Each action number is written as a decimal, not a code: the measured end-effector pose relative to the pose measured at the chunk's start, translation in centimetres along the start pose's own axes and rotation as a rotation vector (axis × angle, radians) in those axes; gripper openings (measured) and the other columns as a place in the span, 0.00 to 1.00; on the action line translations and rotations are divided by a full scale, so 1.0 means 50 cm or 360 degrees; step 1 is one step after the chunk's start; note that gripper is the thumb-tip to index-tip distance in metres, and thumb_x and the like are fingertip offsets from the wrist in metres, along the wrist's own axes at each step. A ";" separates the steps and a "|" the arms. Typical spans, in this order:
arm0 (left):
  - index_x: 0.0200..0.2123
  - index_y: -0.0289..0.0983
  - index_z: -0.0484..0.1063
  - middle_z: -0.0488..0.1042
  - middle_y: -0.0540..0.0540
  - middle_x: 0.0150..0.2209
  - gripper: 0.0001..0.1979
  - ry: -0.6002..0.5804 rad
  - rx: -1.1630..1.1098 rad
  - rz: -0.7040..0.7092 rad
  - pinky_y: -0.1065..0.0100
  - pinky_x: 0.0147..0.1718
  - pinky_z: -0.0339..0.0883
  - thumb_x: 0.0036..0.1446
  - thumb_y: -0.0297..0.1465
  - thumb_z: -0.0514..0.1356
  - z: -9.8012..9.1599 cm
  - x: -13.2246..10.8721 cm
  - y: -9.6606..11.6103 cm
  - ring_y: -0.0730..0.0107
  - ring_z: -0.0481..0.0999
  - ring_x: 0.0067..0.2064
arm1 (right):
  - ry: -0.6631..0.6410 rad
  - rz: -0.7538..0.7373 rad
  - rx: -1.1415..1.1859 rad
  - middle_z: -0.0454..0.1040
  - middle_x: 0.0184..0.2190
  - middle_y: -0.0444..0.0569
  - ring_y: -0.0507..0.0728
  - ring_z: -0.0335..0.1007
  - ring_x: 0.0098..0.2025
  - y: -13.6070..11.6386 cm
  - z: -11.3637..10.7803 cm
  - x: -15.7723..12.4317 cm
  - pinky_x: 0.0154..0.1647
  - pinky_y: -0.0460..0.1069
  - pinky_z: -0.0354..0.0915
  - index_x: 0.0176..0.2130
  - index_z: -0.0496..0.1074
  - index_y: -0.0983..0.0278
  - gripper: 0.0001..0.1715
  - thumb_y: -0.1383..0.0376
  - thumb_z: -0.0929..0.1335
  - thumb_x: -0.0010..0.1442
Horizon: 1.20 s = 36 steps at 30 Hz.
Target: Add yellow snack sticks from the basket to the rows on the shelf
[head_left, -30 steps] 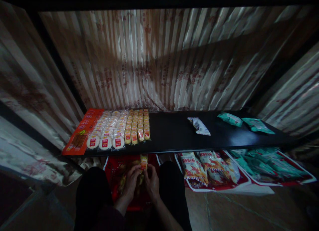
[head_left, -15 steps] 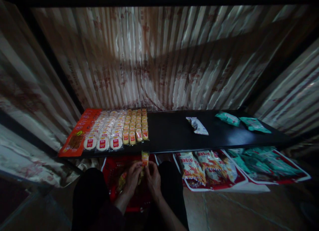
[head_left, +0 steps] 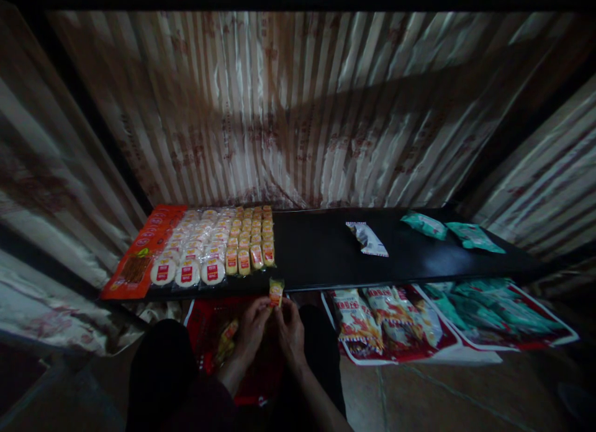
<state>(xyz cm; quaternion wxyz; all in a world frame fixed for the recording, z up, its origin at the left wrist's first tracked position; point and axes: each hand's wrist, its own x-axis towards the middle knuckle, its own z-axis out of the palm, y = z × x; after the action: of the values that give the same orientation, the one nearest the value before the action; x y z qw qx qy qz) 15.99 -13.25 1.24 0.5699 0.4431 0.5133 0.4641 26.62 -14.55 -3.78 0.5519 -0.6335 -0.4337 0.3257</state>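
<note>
My left hand (head_left: 251, 325) and right hand (head_left: 290, 336) pinch a small yellow packet (head_left: 276, 292) low on either side, seemingly so its orange-red label shows.

L hand (head_left: 252, 323) at approx 7 o'clock in view, R hand (head_left: 290, 331) at 6, fingertips (head_left: 261, 305) close tog. in a pinch. L forearm (head_left: 231, 375) aims twd 1 o'clock, R forearm (head_left: 315, 390) twd 11; dark-clad legs (head_left: 161, 370) either side.
</note>
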 end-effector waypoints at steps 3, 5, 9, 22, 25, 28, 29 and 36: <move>0.35 0.37 0.74 0.77 0.41 0.40 0.14 -0.0029 0.0021 0.0037 0.62 0.46 0.64 0.46 0.36 0.58 0.008 0.009 0.003 0.58 0.74 0.44 | 0.0000 0.0014 0.0010 0.76 0.40 0.51 0.57 0.73 0.41 -0.002 -0.005 0.013 0.43 0.50 0.67 0.43 0.68 0.63 0.21 0.52 0.64 0.55; 0.36 0.36 0.74 0.77 0.40 0.40 0.14 -0.0049 0.0035 0.0052 0.62 0.46 0.64 0.47 0.35 0.57 0.014 0.015 0.007 0.58 0.74 0.44 | -0.0005 0.0006 0.0021 0.77 0.39 0.51 0.57 0.73 0.40 -0.008 -0.009 0.024 0.42 0.49 0.67 0.43 0.68 0.63 0.21 0.52 0.64 0.55; 0.35 0.35 0.74 0.77 0.40 0.41 0.13 -0.0013 0.0089 0.0079 0.62 0.46 0.64 0.46 0.33 0.57 0.030 0.030 0.021 0.59 0.74 0.44 | -0.0010 -0.0025 -0.0008 0.77 0.37 0.51 0.57 0.74 0.38 -0.028 -0.021 0.046 0.40 0.49 0.68 0.41 0.69 0.64 0.20 0.53 0.64 0.55; 0.35 0.36 0.74 0.75 0.42 0.43 0.11 -0.0097 0.0156 0.0308 0.64 0.49 0.63 0.48 0.27 0.55 0.080 0.086 0.041 0.63 0.73 0.47 | 0.0043 -0.0071 -0.0332 0.78 0.35 0.51 0.59 0.75 0.37 -0.073 -0.058 0.121 0.38 0.50 0.68 0.39 0.69 0.62 0.19 0.51 0.64 0.54; 0.35 0.36 0.74 0.75 0.43 0.45 0.10 -0.0098 0.0201 0.0387 0.64 0.49 0.63 0.49 0.28 0.54 0.083 0.100 0.037 0.64 0.72 0.48 | 0.0025 -0.0062 -0.0303 0.78 0.37 0.51 0.58 0.75 0.39 -0.083 -0.058 0.133 0.40 0.50 0.68 0.41 0.68 0.62 0.20 0.53 0.63 0.55; 0.36 0.37 0.73 0.74 0.43 0.46 0.11 -0.0102 0.0243 0.0432 0.63 0.49 0.64 0.51 0.28 0.54 0.087 0.113 0.033 0.65 0.72 0.49 | -0.0031 -0.0042 -0.0306 0.78 0.39 0.51 0.58 0.76 0.39 -0.091 -0.060 0.146 0.40 0.50 0.68 0.44 0.66 0.63 0.21 0.54 0.63 0.55; 0.36 0.36 0.73 0.74 0.42 0.46 0.11 -0.0095 0.0256 0.0436 0.63 0.50 0.64 0.51 0.28 0.54 0.089 0.118 0.031 0.65 0.72 0.49 | -0.0047 -0.0040 -0.0316 0.78 0.39 0.51 0.58 0.76 0.39 -0.092 -0.061 0.151 0.39 0.50 0.68 0.45 0.66 0.63 0.21 0.54 0.63 0.55; 0.37 0.36 0.73 0.73 0.41 0.47 0.11 -0.0015 0.0355 0.0387 0.62 0.50 0.64 0.50 0.27 0.54 0.109 0.142 0.026 0.65 0.72 0.49 | -0.0110 -0.0092 -0.0477 0.77 0.41 0.53 0.59 0.75 0.41 -0.084 -0.061 0.192 0.42 0.51 0.68 0.48 0.66 0.64 0.23 0.56 0.62 0.55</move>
<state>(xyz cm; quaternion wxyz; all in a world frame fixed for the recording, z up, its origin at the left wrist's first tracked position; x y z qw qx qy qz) 21.62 -6.21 1.70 0.4593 0.5647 0.5015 0.4676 32.48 -7.02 1.53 0.4451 -0.6843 -0.5143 0.2629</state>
